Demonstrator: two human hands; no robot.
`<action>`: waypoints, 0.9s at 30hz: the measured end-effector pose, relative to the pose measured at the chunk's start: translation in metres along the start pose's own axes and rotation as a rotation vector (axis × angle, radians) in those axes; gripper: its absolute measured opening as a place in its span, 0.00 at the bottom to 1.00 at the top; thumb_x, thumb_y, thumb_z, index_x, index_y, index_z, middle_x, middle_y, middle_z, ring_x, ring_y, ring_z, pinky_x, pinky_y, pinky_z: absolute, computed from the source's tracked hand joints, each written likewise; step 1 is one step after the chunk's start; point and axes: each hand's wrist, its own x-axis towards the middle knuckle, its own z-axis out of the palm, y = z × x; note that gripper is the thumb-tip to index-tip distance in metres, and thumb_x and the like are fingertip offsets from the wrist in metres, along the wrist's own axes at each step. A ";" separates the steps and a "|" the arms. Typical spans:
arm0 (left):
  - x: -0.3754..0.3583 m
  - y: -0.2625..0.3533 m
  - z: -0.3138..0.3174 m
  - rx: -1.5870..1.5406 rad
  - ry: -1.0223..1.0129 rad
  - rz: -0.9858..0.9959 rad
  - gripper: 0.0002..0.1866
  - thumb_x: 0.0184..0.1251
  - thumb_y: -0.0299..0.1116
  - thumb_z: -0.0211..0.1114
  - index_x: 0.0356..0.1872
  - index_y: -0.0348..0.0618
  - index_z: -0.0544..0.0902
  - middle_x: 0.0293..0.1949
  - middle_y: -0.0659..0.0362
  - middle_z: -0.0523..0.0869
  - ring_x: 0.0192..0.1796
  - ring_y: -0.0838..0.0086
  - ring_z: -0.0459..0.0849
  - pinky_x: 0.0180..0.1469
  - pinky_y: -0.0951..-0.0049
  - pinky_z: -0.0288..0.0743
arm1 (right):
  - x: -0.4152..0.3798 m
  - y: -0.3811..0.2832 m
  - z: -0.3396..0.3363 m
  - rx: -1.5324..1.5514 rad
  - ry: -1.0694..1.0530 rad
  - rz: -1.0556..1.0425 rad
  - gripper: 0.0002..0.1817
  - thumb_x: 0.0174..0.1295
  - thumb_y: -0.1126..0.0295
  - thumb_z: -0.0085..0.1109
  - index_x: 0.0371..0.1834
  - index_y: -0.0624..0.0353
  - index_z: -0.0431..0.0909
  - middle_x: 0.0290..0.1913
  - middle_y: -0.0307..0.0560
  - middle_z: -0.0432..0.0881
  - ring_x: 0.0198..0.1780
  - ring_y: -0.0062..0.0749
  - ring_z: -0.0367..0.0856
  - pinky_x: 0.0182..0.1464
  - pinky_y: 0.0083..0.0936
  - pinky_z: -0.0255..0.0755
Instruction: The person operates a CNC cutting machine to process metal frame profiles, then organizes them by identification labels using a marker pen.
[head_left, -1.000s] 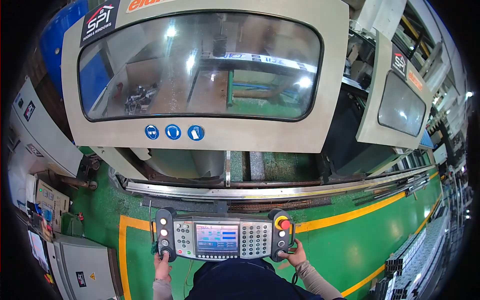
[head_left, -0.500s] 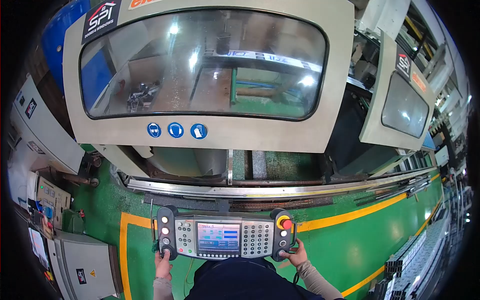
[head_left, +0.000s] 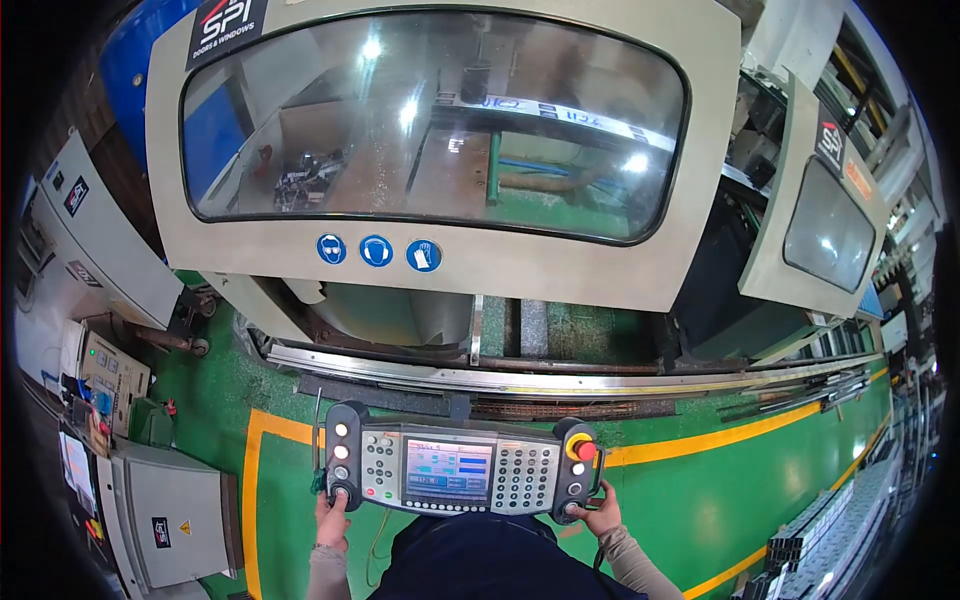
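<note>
A control panel [head_left: 527, 475] with a lit screen [head_left: 447, 470], a keypad and round buttons is in front of my body. My left hand [head_left: 332, 524] grips its lower left corner, with the thumb on the lowest button [head_left: 342, 497] there. At the opposite corner, my right hand [head_left: 600, 512] is closed around the edge beside the side handle [head_left: 600, 468], its thumb at the lowest button [head_left: 573, 509]. Some fingers of both hands are hidden behind the panel. Above the right hand sits a red emergency stop button [head_left: 584, 451] on a yellow ring.
Beyond the panel stands a large machine with a windowed hood [head_left: 450, 262] and a metal rail [head_left: 560, 383] along its base. A second hood [head_left: 800, 275] is at the right. Grey cabinets [head_left: 185, 510] stand left; stacked metal profiles [head_left: 820, 530] lie at the lower right.
My view has shifted slightly, so the machine and panel appear a little further right. Both hands stay at the panel's lower corners.
</note>
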 end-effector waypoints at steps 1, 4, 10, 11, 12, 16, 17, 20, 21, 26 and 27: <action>-0.001 0.000 0.001 -0.002 0.035 0.023 0.23 0.70 0.44 0.62 0.62 0.52 0.69 0.54 0.65 0.79 0.53 0.73 0.74 0.45 0.56 0.66 | -0.002 -0.005 -0.001 -0.004 -0.009 0.002 0.62 0.37 0.66 0.84 0.73 0.65 0.48 0.53 0.64 0.79 0.55 0.44 0.81 0.55 0.38 0.79; 0.001 -0.002 0.001 -0.019 0.042 0.018 0.24 0.70 0.44 0.62 0.63 0.52 0.69 0.55 0.64 0.79 0.54 0.72 0.74 0.47 0.53 0.66 | -0.007 -0.013 -0.001 -0.011 -0.005 -0.004 0.62 0.37 0.66 0.84 0.73 0.66 0.48 0.52 0.63 0.79 0.53 0.44 0.81 0.55 0.38 0.79; -0.011 0.013 0.005 -0.029 0.036 0.017 0.25 0.69 0.42 0.65 0.62 0.46 0.70 0.52 0.62 0.81 0.51 0.73 0.77 0.48 0.68 0.69 | -0.001 0.001 0.003 0.078 0.015 -0.061 0.60 0.35 0.70 0.84 0.72 0.64 0.51 0.49 0.57 0.79 0.49 0.41 0.82 0.47 0.35 0.82; 0.005 -0.004 -0.005 -0.003 -0.055 0.050 0.31 0.69 0.47 0.63 0.68 0.51 0.63 0.64 0.61 0.74 0.66 0.66 0.70 0.60 0.41 0.60 | 0.005 0.013 0.004 0.062 0.016 -0.090 0.59 0.36 0.71 0.83 0.72 0.64 0.51 0.48 0.57 0.79 0.48 0.40 0.81 0.45 0.36 0.82; 0.004 -0.008 -0.004 -0.051 -0.025 0.078 0.29 0.69 0.44 0.64 0.65 0.47 0.66 0.60 0.60 0.76 0.61 0.68 0.73 0.58 0.52 0.64 | 0.006 0.013 0.003 0.074 -0.006 -0.059 0.58 0.37 0.71 0.83 0.71 0.65 0.51 0.48 0.57 0.79 0.48 0.39 0.81 0.44 0.34 0.82; 0.003 -0.003 0.002 -0.138 0.035 0.122 0.24 0.68 0.34 0.66 0.61 0.36 0.70 0.53 0.57 0.81 0.53 0.72 0.79 0.58 0.71 0.71 | 0.005 0.009 0.002 0.065 -0.006 -0.042 0.58 0.38 0.70 0.83 0.71 0.65 0.51 0.47 0.57 0.80 0.47 0.38 0.82 0.45 0.34 0.82; 0.003 -0.002 0.001 -0.133 0.038 0.123 0.24 0.68 0.33 0.66 0.61 0.36 0.70 0.53 0.56 0.81 0.53 0.72 0.79 0.58 0.71 0.71 | 0.007 0.014 0.002 0.046 -0.002 -0.047 0.58 0.38 0.71 0.83 0.71 0.65 0.51 0.47 0.57 0.80 0.47 0.38 0.82 0.45 0.34 0.82; 0.006 -0.005 0.001 -0.141 0.034 0.121 0.24 0.69 0.32 0.65 0.62 0.36 0.70 0.54 0.56 0.81 0.54 0.72 0.79 0.59 0.71 0.71 | 0.004 0.006 0.001 0.051 -0.021 -0.026 0.58 0.39 0.71 0.83 0.71 0.64 0.50 0.46 0.57 0.80 0.47 0.39 0.83 0.45 0.34 0.82; 0.005 -0.004 0.001 -0.148 0.031 0.119 0.24 0.69 0.32 0.65 0.62 0.36 0.70 0.54 0.55 0.81 0.54 0.71 0.79 0.59 0.71 0.71 | 0.004 0.004 0.001 0.042 -0.018 -0.029 0.58 0.39 0.71 0.83 0.71 0.64 0.50 0.46 0.58 0.80 0.47 0.39 0.83 0.45 0.34 0.82; -0.001 0.001 0.004 -0.164 0.039 0.121 0.24 0.69 0.31 0.64 0.63 0.36 0.70 0.55 0.55 0.81 0.55 0.72 0.79 0.60 0.71 0.70 | 0.000 -0.001 0.001 0.034 -0.015 -0.027 0.58 0.39 0.71 0.82 0.71 0.64 0.49 0.47 0.59 0.81 0.46 0.40 0.84 0.45 0.34 0.82; -0.001 0.002 0.004 -0.162 0.040 0.124 0.24 0.69 0.31 0.64 0.63 0.36 0.70 0.55 0.55 0.81 0.55 0.72 0.79 0.60 0.72 0.70 | -0.001 -0.002 0.001 0.050 -0.014 -0.024 0.57 0.39 0.72 0.82 0.71 0.64 0.49 0.47 0.58 0.81 0.46 0.40 0.84 0.45 0.33 0.82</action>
